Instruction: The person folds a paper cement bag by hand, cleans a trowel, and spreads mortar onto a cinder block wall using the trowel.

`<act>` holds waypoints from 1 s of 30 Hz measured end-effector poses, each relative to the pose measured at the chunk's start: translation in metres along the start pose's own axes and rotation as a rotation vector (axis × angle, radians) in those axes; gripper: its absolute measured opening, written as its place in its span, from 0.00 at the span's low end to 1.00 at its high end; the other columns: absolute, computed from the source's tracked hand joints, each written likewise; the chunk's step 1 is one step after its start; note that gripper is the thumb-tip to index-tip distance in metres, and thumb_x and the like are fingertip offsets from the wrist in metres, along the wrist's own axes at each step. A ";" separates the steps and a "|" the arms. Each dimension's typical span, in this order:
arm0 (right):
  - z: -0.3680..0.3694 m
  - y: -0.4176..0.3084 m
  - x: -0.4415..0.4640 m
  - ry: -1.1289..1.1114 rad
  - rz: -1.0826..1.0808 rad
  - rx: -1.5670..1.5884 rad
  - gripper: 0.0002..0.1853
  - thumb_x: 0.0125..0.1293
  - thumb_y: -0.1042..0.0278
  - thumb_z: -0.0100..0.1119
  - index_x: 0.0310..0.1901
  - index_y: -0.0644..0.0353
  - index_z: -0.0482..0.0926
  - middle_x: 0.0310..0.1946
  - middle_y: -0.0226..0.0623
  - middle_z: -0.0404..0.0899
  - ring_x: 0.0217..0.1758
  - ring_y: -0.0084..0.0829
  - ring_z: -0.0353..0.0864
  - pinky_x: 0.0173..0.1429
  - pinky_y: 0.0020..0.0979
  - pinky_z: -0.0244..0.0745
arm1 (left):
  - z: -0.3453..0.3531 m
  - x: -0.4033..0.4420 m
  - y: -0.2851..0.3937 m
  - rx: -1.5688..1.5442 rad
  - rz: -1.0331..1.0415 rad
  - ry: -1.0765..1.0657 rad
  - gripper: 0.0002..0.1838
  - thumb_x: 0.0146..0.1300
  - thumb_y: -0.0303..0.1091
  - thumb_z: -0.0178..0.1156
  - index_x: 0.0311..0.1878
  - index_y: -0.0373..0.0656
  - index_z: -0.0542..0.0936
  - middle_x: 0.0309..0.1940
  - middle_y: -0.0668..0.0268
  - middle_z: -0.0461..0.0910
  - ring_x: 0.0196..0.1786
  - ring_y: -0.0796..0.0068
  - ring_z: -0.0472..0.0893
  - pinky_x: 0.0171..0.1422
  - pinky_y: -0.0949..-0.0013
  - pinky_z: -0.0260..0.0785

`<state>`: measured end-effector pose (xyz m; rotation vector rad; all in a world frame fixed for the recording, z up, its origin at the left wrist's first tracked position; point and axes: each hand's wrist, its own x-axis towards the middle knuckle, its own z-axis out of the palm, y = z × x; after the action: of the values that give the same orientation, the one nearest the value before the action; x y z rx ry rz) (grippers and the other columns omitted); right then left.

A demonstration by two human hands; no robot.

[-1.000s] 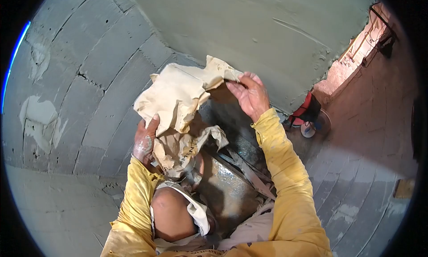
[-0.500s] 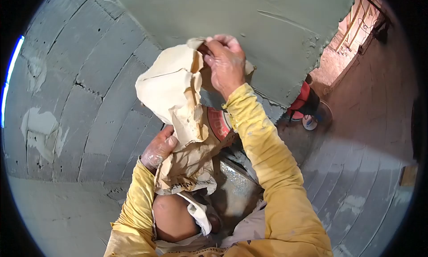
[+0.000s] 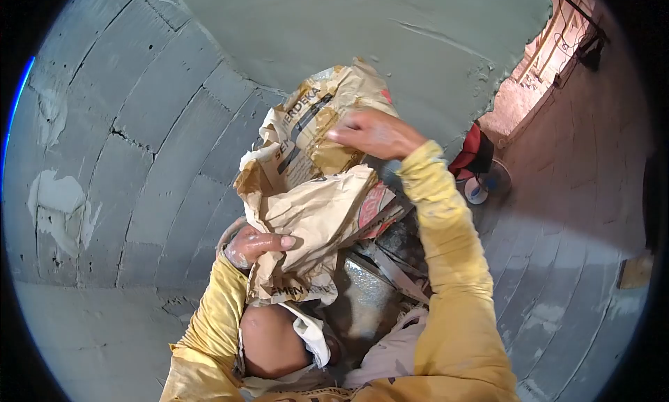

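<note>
A torn, crumpled brown paper cement bag (image 3: 306, 210) is spread above my knee, its dark lettering showing on the upper part and lower edge. My left hand (image 3: 256, 247) grips the bag's lower left side, thumb on top and the other fingers hidden behind the paper. Over the upper right part lies my right hand (image 3: 380, 134), its fingers curled against the paper; their tips are partly hidden. A red printed patch (image 3: 376, 208) shows on the bag's right side, below my right wrist.
Grey block wall (image 3: 167, 137) stands at the left, with smooth wet-looking plaster (image 3: 320, 26) above. A red and black object (image 3: 476, 151) and a whitish round container (image 3: 477, 190) are at the right. Below the bag is a shiny metallic surface (image 3: 366, 294).
The bag's upper part has unfolded away from me, bringing its printed face into view. My right hand has moved down and right; my left hand keeps its hold on the lower left side.
</note>
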<state>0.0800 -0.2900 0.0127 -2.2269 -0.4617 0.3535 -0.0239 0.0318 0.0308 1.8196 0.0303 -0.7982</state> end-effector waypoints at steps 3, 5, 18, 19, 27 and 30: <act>-0.007 0.017 -0.034 -0.138 0.229 -0.039 0.38 0.73 0.27 0.41 0.35 0.62 0.81 0.32 0.38 0.79 0.36 0.28 0.75 0.46 0.33 0.72 | 0.002 -0.001 0.004 -0.103 -0.053 0.000 0.23 0.58 0.35 0.69 0.55 0.32 0.84 0.53 0.54 0.85 0.53 0.65 0.84 0.61 0.64 0.75; 0.006 0.027 -0.072 -0.094 0.197 0.305 0.42 0.72 0.22 0.35 0.31 0.60 0.78 0.28 0.32 0.75 0.33 0.25 0.70 0.43 0.32 0.68 | 0.017 -0.005 0.016 -0.212 -0.017 -0.076 0.22 0.60 0.34 0.68 0.55 0.32 0.84 0.54 0.54 0.84 0.54 0.66 0.84 0.62 0.64 0.75; 0.101 0.009 -0.258 0.483 0.387 0.936 0.12 0.69 0.71 0.66 0.52 0.65 0.83 0.46 0.30 0.86 0.48 0.20 0.82 0.57 0.26 0.77 | 0.092 0.049 0.012 0.111 0.096 -0.608 0.17 0.70 0.38 0.67 0.57 0.39 0.83 0.45 0.72 0.85 0.46 0.86 0.79 0.54 0.75 0.74; 0.110 0.008 -0.262 0.619 0.339 0.946 0.12 0.69 0.72 0.66 0.52 0.65 0.83 0.45 0.30 0.86 0.47 0.20 0.82 0.54 0.26 0.78 | 0.096 0.053 0.010 0.066 0.043 -0.567 0.17 0.70 0.38 0.68 0.56 0.39 0.83 0.44 0.72 0.85 0.45 0.85 0.80 0.53 0.75 0.74; 0.126 -0.024 -0.259 0.826 0.316 0.630 0.08 0.64 0.74 0.70 0.43 0.65 0.84 0.35 0.34 0.86 0.29 0.22 0.81 0.34 0.27 0.77 | 0.100 0.067 -0.004 0.211 0.211 -0.225 0.18 0.70 0.45 0.67 0.33 0.40 0.78 0.25 0.76 0.74 0.28 0.87 0.68 0.31 0.76 0.62; 0.119 -0.021 -0.256 0.856 0.204 0.294 0.07 0.61 0.74 0.73 0.39 0.65 0.85 0.31 0.36 0.84 0.27 0.27 0.81 0.33 0.29 0.75 | 0.102 0.068 0.008 0.289 0.202 -0.202 0.20 0.74 0.47 0.61 0.35 0.38 0.78 0.25 0.74 0.75 0.26 0.83 0.69 0.31 0.72 0.64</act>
<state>-0.2004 -0.3098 -0.0213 -1.9120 0.2638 -0.4097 -0.0198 -0.0818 -0.0167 1.9638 -0.4119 -0.8709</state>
